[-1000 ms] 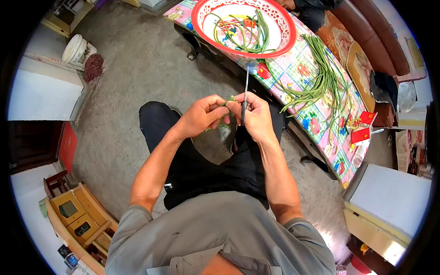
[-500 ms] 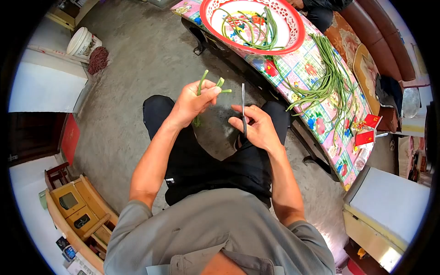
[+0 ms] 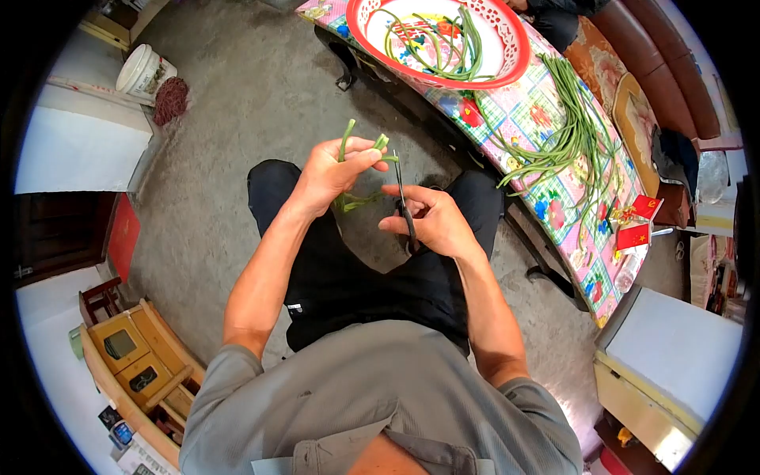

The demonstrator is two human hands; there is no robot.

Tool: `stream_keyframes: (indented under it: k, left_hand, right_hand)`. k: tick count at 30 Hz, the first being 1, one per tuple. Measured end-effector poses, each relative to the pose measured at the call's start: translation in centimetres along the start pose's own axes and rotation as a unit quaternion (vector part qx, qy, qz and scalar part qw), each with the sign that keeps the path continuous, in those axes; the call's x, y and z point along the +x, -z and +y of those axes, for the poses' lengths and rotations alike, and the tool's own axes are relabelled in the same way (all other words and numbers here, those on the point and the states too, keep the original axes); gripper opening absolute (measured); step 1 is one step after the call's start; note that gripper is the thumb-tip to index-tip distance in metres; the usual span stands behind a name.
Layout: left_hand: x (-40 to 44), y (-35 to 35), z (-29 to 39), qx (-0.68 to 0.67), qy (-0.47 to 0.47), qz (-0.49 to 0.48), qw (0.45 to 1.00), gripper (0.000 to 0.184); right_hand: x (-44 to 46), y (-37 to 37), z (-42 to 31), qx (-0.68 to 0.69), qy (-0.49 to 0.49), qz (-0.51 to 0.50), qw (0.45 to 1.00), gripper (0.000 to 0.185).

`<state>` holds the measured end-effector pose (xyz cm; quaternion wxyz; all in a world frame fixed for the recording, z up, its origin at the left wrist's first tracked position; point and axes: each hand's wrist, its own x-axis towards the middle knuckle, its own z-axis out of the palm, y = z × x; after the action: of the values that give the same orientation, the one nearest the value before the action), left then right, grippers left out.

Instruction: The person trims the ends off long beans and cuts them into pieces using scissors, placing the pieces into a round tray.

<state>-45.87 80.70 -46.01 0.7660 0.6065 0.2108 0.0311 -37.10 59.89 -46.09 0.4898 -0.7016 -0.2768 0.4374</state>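
My left hand [image 3: 339,172] is closed on a folded green long bean [image 3: 347,141]. Cut-looking ends of it stick out above the thumb and fingers, and more green hangs below the palm. In my right hand [image 3: 431,222] is a pair of scissors [image 3: 400,178], gripped by its dark handles with the blades pointing up. The blade tips are at the bean end that juts to the right of my left thumb. Whether the blades touch it I cannot tell. Both hands are over the floor between my knees.
A table with a flowered cloth [image 3: 546,207] stands to the right, bearing a red-rimmed basin [image 3: 518,67] with several long beans inside. A pile of long beans [image 3: 574,134] lies beside it, near small red flags [image 3: 633,236]. Another person's dark sleeve [image 3: 558,20] shows behind. A white bucket [image 3: 145,71] stands far left.
My right hand has moved left with the scissors, bringing the blades to the bean end by my left hand. More of the green below my left palm now shows.
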Motion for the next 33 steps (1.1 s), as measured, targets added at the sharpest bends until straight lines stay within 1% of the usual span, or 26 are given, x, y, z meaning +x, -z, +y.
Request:
stream_keyframes:
  k: [2,4,5,7,11,13,16,19,21,25,27,31,33]
  left_hand:
    - [0.1,0.0,-0.1,0.013,0.004,-0.004,1.0,0.025]
    - [0.2,0.1,-0.3,0.055,0.022,-0.029,0.998,0.023]
    - [0.2,0.1,-0.3,0.055,0.023,-0.03,0.998,0.023]
    - [0.2,0.0,-0.3,0.097,0.014,-0.037,0.995,0.022]
    - [0.3,0.0,-0.5,0.098,0.013,-0.039,0.994,0.021]
    - [0.2,-0.2,-0.3,0.12,0.032,-0.035,0.992,0.021]
    - [0.5,-0.1,-0.9,0.13,0.008,-0.035,0.991,0.02]
    - [0.4,-0.1,-0.2,0.152,0.023,-0.045,0.987,0.02]
    - [0.4,-0.1,0.3,0.152,0.029,-0.052,0.987,0.02]
    - [0.7,0.6,0.1,0.163,0.049,-0.071,0.983,0.02]
    - [0.7,0.6,0.4,0.167,0.046,-0.075,0.982,0.02]
    - [0.8,0.7,0.4,0.175,0.032,-0.078,0.981,0.022]
    - [0.8,0.9,0.2,0.171,0.041,-0.078,0.981,0.021]
  right_hand:
    - [0.1,0.0,0.1,0.005,0.005,0.005,1.0,0.053]
    - [0.1,0.1,0.0,0.011,0.009,0.012,1.0,0.052]
    - [0.1,0.1,-0.4,0.023,0.007,0.008,1.0,0.052]
    - [0.1,0.2,-0.5,0.035,0.006,0.004,0.999,0.052]
    - [0.4,0.1,-0.1,0.012,-0.006,0.012,1.0,0.052]
    - [0.4,0.1,0.0,0.004,-0.007,0.011,1.0,0.051]
    - [0.4,0.1,-0.3,0.002,-0.011,0.012,1.0,0.05]
    - [0.4,0.1,-0.3,-0.01,-0.006,0.015,1.0,0.049]
    - [0.2,-0.1,-0.4,0.032,-0.025,0.013,0.999,0.047]
    - [0.1,-0.3,-0.1,0.023,-0.01,0.006,1.0,0.045]
    - [0.0,-0.6,-0.4,0.046,-0.017,0.006,0.999,0.043]
    - [0.2,-0.8,0.1,0.034,-0.005,0.002,0.999,0.043]
    - [0.3,-1.2,0.7,0.077,-0.001,0.016,0.997,0.047]
